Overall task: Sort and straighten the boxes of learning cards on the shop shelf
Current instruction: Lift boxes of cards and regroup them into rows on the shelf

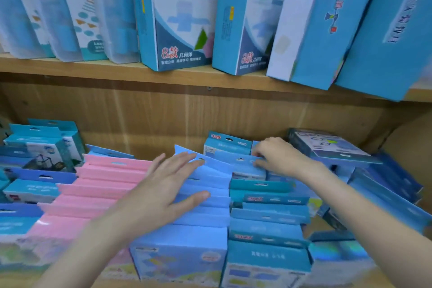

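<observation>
Boxes of learning cards stand in rows on the lower shelf point(163, 110), hang-tabs up: a pink row point(98, 184), a light-blue row point(205, 196), a darker blue row point(268, 215) to its right. More boxes lie stacked and askew at far right point(383, 184).

Left hand point(161, 192): fingers spread and straight, lying flat across the tabs of the light-blue row, pressing or steadying. Nothing gripped.

Right hand point(278, 155): fingers curled down at the back of the darker blue row, apparently pinching the tab of a rear box point(243, 163). Frame blurred there; exact hold uncertain.

Upper shelf point(93, 66): tall boxes point(177, 21) leaning to the left, not part of the work at hand.

Risks, as judged:
- Thin card tabs may bend or tear if the rear box is pulled by its tab alone.
- Lifting one box from a tight row could drag its neighbours up or tip them, disordering the line.
- Flat pressure from the left hand could crush the tabs or slump the light-blue row backward.
- The loose stack at right sits just beside the right forearm; a brush could slide it.
</observation>
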The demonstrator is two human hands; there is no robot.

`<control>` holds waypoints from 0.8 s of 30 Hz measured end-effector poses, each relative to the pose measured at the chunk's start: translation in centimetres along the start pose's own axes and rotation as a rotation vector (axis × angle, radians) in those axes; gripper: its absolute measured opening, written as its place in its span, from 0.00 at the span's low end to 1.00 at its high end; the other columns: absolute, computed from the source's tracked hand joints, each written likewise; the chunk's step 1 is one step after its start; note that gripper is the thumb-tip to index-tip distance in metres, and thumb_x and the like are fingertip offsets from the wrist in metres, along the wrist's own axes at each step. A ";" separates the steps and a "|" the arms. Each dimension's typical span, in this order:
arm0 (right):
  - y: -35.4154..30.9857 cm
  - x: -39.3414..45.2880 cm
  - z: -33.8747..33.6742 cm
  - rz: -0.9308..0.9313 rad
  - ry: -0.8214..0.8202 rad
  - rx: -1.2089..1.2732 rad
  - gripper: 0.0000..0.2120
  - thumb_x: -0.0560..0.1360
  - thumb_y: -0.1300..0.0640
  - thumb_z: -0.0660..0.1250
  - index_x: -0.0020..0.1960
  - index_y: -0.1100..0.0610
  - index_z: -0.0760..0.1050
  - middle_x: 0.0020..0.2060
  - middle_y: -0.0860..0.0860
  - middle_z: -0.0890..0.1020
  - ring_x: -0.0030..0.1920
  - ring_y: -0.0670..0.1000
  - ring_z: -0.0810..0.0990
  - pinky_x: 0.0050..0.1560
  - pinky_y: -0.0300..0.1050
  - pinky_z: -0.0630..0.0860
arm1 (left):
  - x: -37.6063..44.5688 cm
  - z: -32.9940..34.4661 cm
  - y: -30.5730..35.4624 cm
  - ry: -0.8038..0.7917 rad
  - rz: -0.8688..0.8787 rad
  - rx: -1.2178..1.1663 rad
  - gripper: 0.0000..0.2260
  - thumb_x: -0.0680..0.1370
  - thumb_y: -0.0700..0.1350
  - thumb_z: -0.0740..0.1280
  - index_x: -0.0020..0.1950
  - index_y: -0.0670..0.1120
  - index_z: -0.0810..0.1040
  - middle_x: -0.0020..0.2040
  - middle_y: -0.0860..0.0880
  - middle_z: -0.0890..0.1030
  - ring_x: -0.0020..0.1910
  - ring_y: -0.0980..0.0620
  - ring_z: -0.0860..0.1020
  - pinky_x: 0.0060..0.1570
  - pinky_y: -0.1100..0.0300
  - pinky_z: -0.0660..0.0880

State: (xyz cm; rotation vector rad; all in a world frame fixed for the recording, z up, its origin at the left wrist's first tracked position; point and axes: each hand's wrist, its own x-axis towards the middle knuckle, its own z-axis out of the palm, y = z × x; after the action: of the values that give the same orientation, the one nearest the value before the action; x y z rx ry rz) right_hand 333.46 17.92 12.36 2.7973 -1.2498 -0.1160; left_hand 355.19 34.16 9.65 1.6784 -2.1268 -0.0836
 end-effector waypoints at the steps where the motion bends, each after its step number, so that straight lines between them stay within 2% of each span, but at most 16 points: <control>1: 0.3 0.2 0.0 0.002 0.050 0.030 0.08 0.78 0.53 0.60 0.45 0.58 0.70 0.42 0.56 0.77 0.48 0.59 0.75 0.38 0.46 0.62 | 0.5 0.5 0.9 -0.013 -0.038 0.036 0.46 0.63 0.77 0.32 0.73 0.55 0.56 0.74 0.59 0.53 0.72 0.64 0.46 0.69 0.63 0.36; 3: 1.2 0.1 -0.4 0.011 0.169 0.155 0.07 0.80 0.54 0.57 0.50 0.58 0.68 0.38 0.56 0.76 0.43 0.60 0.77 0.34 0.49 0.68 | 1.1 1.5 2.1 -0.056 -0.102 0.120 0.51 0.59 0.77 0.26 0.74 0.54 0.54 0.72 0.62 0.50 0.73 0.62 0.46 0.70 0.61 0.36; 4: 1.7 -0.1 -0.8 0.007 0.235 0.222 0.07 0.80 0.55 0.57 0.52 0.58 0.69 0.37 0.56 0.76 0.41 0.61 0.77 0.36 0.51 0.72 | 1.1 1.8 2.5 -0.062 -0.119 0.145 0.52 0.58 0.76 0.25 0.74 0.54 0.55 0.72 0.61 0.52 0.73 0.61 0.47 0.70 0.60 0.37; 7: 2.8 -1.1 -1.3 -0.054 0.385 0.403 0.04 0.79 0.57 0.58 0.49 0.58 0.68 0.38 0.61 0.80 0.39 0.64 0.79 0.41 0.57 0.76 | 1.1 2.3 3.0 -0.007 -0.147 0.152 0.50 0.62 0.76 0.27 0.71 0.51 0.64 0.71 0.56 0.65 0.72 0.58 0.57 0.69 0.60 0.41; 10: 3.2 -2.7 -1.3 -0.087 0.510 0.502 0.03 0.79 0.59 0.58 0.46 0.57 0.67 0.36 0.59 0.80 0.37 0.62 0.80 0.39 0.56 0.76 | 1.1 2.6 2.9 0.047 -0.141 0.174 0.45 0.67 0.73 0.31 0.66 0.50 0.70 0.64 0.55 0.73 0.67 0.57 0.67 0.68 0.60 0.45; 13: 3.3 -4.5 -1.7 -0.068 0.660 0.496 0.06 0.79 0.59 0.58 0.46 0.61 0.69 0.31 0.53 0.75 0.33 0.57 0.76 0.33 0.48 0.69 | 1.0 2.8 2.7 0.137 -0.078 0.195 0.35 0.75 0.68 0.39 0.59 0.49 0.76 0.56 0.54 0.78 0.57 0.55 0.74 0.66 0.58 0.50; 14: 3.5 -5.2 -2.1 -0.060 0.707 0.493 0.06 0.79 0.59 0.58 0.47 0.62 0.69 0.31 0.52 0.74 0.33 0.56 0.75 0.32 0.47 0.66 | 1.0 2.8 2.7 0.177 -0.046 0.214 0.31 0.77 0.65 0.42 0.57 0.48 0.76 0.53 0.54 0.79 0.55 0.56 0.75 0.65 0.56 0.52; 16: 3.8 -6.5 -2.7 -0.043 0.786 0.507 0.07 0.79 0.59 0.58 0.48 0.63 0.70 0.34 0.56 0.78 0.34 0.56 0.75 0.32 0.46 0.68 | 1.0 2.9 2.8 0.246 -0.003 0.231 0.26 0.80 0.61 0.45 0.55 0.47 0.77 0.52 0.54 0.79 0.53 0.57 0.73 0.65 0.53 0.54; 19: 4.4 -8.7 -3.2 0.003 0.906 0.484 0.07 0.79 0.60 0.59 0.47 0.64 0.71 0.35 0.55 0.77 0.32 0.51 0.71 0.31 0.40 0.60 | 1.0 3.0 3.5 0.321 0.052 0.234 0.23 0.80 0.57 0.47 0.54 0.46 0.77 0.51 0.53 0.79 0.53 0.56 0.73 0.66 0.49 0.57; 21: 4.6 -10.4 -3.5 0.050 0.964 0.493 0.06 0.78 0.62 0.59 0.47 0.65 0.72 0.34 0.54 0.77 0.31 0.45 0.70 0.31 0.37 0.61 | 1.0 3.1 4.2 0.351 0.085 0.224 0.21 0.80 0.55 0.49 0.54 0.46 0.78 0.52 0.52 0.79 0.53 0.56 0.73 0.65 0.48 0.58; 24: 4.9 -13.4 -3.9 0.112 1.024 0.526 0.05 0.78 0.64 0.59 0.46 0.64 0.71 0.29 0.48 0.72 0.32 0.35 0.73 0.31 0.25 0.65 | 1.0 3.3 5.5 0.377 0.131 0.175 0.19 0.80 0.53 0.51 0.54 0.46 0.78 0.52 0.52 0.79 0.54 0.55 0.74 0.66 0.49 0.59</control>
State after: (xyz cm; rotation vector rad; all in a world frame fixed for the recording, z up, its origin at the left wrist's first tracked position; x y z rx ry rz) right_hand 321.36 24.80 17.28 2.4106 -1.1926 1.6075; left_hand 348.78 33.99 8.62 1.4986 -1.9898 0.4361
